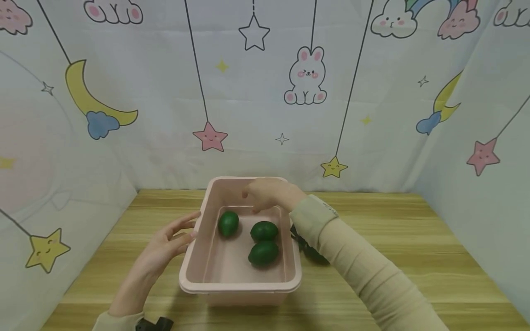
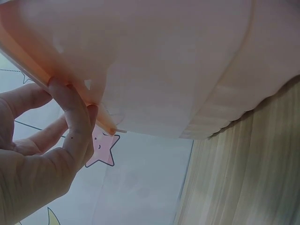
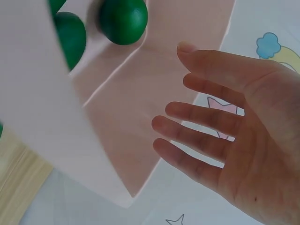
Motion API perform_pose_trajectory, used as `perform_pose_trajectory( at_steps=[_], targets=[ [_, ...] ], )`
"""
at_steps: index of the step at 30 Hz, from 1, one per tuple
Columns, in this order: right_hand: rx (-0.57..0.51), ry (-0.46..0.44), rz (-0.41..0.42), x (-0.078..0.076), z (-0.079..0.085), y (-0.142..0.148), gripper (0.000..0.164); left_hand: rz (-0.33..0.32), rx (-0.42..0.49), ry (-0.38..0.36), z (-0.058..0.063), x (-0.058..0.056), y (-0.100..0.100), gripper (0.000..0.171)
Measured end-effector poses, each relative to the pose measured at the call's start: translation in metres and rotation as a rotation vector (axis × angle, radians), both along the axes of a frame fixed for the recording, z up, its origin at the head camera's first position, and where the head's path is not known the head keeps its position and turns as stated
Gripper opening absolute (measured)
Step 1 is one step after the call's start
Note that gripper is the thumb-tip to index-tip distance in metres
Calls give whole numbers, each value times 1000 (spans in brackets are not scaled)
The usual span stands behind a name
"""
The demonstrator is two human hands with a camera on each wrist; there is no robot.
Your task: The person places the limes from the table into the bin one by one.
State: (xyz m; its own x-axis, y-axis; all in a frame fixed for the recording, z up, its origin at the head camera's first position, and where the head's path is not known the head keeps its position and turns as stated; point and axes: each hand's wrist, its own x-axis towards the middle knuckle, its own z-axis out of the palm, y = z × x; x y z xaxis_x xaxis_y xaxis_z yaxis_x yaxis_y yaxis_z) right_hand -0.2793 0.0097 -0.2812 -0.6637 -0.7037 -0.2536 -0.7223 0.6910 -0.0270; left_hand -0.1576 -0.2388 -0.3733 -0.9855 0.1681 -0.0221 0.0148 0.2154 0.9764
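Observation:
A pink plastic bin (image 1: 240, 287) stands on the table with three green limes inside: one lime (image 1: 228, 224) on the left and a pair of limes (image 1: 263, 253) touching each other on the right. My left hand (image 1: 167, 241) is at the bin's left side, its bent fingers (image 2: 75, 117) holding the rim from outside. Over the far right part of the bin is my right hand (image 1: 267, 192), holding nothing. In the right wrist view its fingers (image 3: 201, 117) are spread and relaxed beside the bin's rim, apart from the limes.
Dark green objects (image 1: 316, 255) lie on the wooden table (image 1: 385, 230) just right of the bin, partly hidden by my right sleeve. A white curtain (image 1: 256, 110) printed with stars, moons and rabbits hangs behind the table and along both sides.

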Motion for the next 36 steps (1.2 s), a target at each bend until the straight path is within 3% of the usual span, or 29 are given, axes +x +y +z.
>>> perform_pose_trajectory(
  at_steps=[17, 36],
  targets=[
    [-156, -65, -13, 4, 8, 19, 47, 10, -2, 6, -1, 0, 1, 58],
    [-270, 74, -16, 20, 7, 49, 42, 11, 10, 5, -1, 0, 2, 58]
  ],
)
